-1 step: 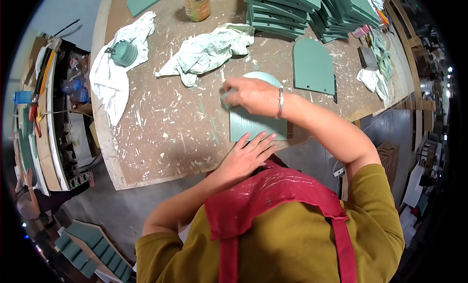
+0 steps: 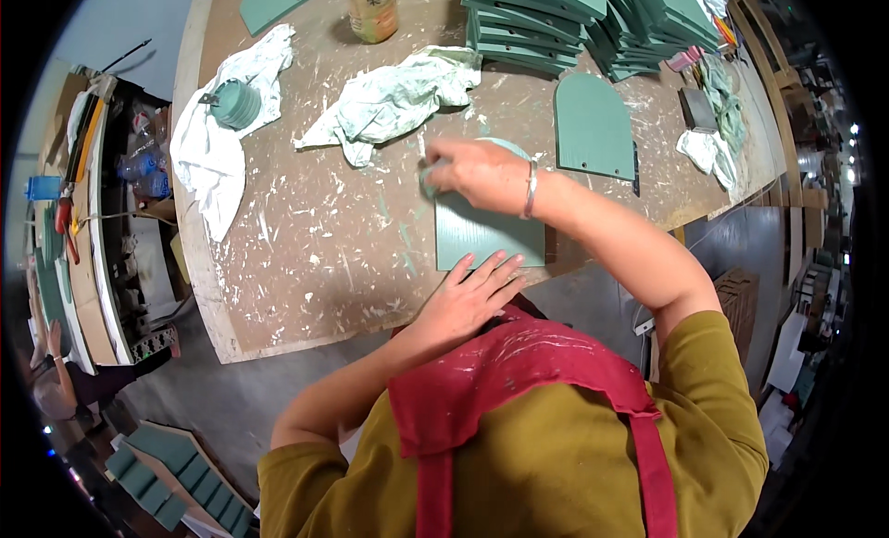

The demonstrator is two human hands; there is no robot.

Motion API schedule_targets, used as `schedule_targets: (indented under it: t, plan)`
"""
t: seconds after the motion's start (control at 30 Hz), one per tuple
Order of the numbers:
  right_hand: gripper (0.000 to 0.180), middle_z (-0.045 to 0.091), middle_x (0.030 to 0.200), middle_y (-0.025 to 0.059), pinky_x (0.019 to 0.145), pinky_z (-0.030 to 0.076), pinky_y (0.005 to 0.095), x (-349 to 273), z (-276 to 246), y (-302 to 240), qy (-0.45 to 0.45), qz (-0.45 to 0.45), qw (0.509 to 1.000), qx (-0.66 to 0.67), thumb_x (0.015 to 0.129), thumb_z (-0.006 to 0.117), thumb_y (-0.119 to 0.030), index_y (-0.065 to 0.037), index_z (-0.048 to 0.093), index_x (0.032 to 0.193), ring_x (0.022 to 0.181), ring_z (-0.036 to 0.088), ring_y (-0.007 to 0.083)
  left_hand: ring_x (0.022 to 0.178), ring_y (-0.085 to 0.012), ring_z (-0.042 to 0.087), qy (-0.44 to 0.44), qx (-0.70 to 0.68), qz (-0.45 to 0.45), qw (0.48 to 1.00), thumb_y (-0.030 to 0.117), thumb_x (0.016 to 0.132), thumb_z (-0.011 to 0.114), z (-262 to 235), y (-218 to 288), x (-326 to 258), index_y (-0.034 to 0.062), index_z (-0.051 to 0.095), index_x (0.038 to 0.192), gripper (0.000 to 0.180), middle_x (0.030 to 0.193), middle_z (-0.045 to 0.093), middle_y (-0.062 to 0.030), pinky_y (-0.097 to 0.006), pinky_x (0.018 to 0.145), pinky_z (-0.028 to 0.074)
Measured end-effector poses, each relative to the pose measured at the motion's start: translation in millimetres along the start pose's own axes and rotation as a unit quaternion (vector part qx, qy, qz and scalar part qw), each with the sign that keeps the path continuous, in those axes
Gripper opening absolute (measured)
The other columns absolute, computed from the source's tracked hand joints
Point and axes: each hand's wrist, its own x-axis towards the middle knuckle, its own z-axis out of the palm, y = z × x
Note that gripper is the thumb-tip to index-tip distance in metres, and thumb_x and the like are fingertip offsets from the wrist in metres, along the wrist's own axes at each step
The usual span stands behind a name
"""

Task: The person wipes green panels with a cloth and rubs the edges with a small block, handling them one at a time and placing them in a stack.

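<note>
A green board [image 2: 491, 237] with a rounded far end lies flat at the table's near edge. My left hand [image 2: 477, 288] rests on its near edge, fingers spread flat and holding nothing. Over the board's far left side is my right hand [image 2: 477, 175], fingers curled round a small green wad [image 2: 429, 179], perhaps cloth; most of it is hidden. A metal bracelet [image 2: 531, 188] circles the right wrist. To the right lies a similar green board [image 2: 594, 126] with small holes along its near edge.
A crumpled pale-green-stained cloth [image 2: 394, 98] lies beyond my hands. Farther left, a green paint jar [image 2: 236, 105] stands on a white cloth [image 2: 208, 168]. A bottle [image 2: 372, 10] and stacked green boards [image 2: 528, 29] stand at the back. Another person's arm [image 2: 60, 362] shows at far left.
My right hand has shifted very slightly toward the board's far end. My left hand and the board have stayed in place.
</note>
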Motion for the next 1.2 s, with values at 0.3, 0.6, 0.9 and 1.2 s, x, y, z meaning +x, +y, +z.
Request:
schedule_targets:
  t: [0.3, 0.6, 0.9, 1.2]
  plan:
    - [0.015, 0.06, 0.105, 0.0137, 0.076, 0.053, 0.0391, -7, -1, -17, -0.013, 0.029, 0.999, -0.022, 0.081, 0.061, -0.004, -0.004, 0.067, 0.095, 0.09, 0.063, 0.0329, 0.138, -0.0305, 0.035, 0.037, -0.007, -0.071, 0.997, 0.032, 0.089, 0.063, -15, -12, 28, 0.0049, 0.041, 0.143, 0.065, 0.146, 0.041, -0.0135, -0.048, 0.108, 0.034]
    - [0.011, 0.057, 0.095, 0.017, 0.076, 0.052, 0.0417, 2, 2, -7, 0.075, 0.108, 0.987, -0.093, 0.075, 0.06, -0.001, -0.001, 0.065, 0.086, 0.087, 0.062, 0.0355, 0.137, -0.0311, 0.035, -0.003, 0.045, -0.075, 0.996, 0.034, 0.088, 0.064, -22, -12, 35, 0.0016, 0.041, 0.142, 0.067, 0.147, 0.04, -0.0136, -0.047, 0.112, 0.03]
    - [0.012, 0.06, 0.097, 0.016, 0.078, 0.051, 0.0441, -14, 1, 17, 0.191, 0.274, 0.94, -0.071, 0.083, 0.063, -0.01, -0.005, 0.07, 0.092, 0.087, 0.063, 0.0364, 0.135, -0.0306, 0.038, 0.021, 0.046, -0.066, 0.997, 0.028, 0.088, 0.064, -26, -12, 36, 0.0028, 0.044, 0.14, 0.061, 0.146, 0.04, -0.0149, -0.047, 0.107, 0.036]
    - [0.014, 0.059, 0.099, 0.0158, 0.079, 0.051, 0.0431, -12, 11, 3, 0.215, 0.302, 0.927, -0.063, 0.083, 0.066, -0.012, -0.003, 0.066, 0.094, 0.089, 0.061, 0.0376, 0.128, -0.0345, 0.044, 0.021, 0.046, -0.083, 0.995, 0.03, 0.088, 0.065, -40, -38, 52, -0.0005, 0.05, 0.133, 0.056, 0.138, 0.048, -0.016, -0.043, 0.103, 0.039]
